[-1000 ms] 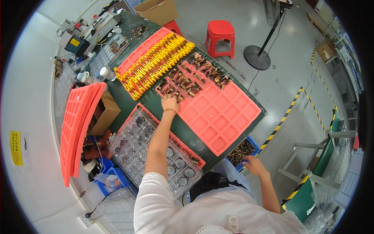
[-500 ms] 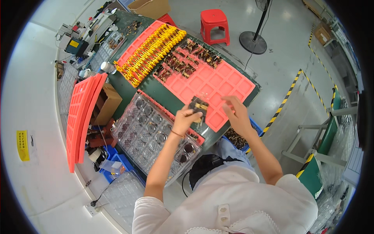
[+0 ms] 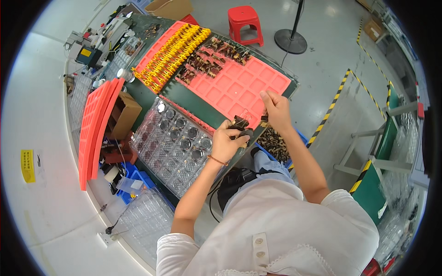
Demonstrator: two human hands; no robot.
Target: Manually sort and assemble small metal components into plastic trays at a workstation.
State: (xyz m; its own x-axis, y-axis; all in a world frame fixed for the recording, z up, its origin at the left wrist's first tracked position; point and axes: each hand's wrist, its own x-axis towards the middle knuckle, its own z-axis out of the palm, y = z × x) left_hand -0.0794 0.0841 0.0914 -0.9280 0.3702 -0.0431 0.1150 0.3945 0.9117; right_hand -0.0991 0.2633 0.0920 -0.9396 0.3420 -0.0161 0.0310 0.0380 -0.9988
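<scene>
My left hand (image 3: pixel 226 139) is closed around several small black pieces with tan bands (image 3: pixel 240 123), over the near corner of the pink tray. Thin wire-like loops stand out beside these pieces; their exact kind is unclear. My right hand (image 3: pixel 277 110) is closed a little farther right, fingers pinched on a small dark piece (image 3: pixel 264 118) at the tray's right edge. The pink compartment tray (image 3: pixel 230 94) lies on the green table. Dark-and-tan pieces (image 3: pixel 205 64) fill its far-left compartments.
A blue bin of similar pieces (image 3: pixel 275 143) sits below the table's right edge. Left of my hands lies a clear plastic tray with round dark parts (image 3: pixel 177 138). Yellow springy items (image 3: pixel 172 57) cover another pink tray. Pink trays (image 3: pixel 97 124) lean at left; a red stool (image 3: pixel 244 23) stands beyond.
My left hand has shifted slightly right and turned, so the pieces in it sit differently. My right hand has gone from spread fingers to a pinch on a small dark piece.
</scene>
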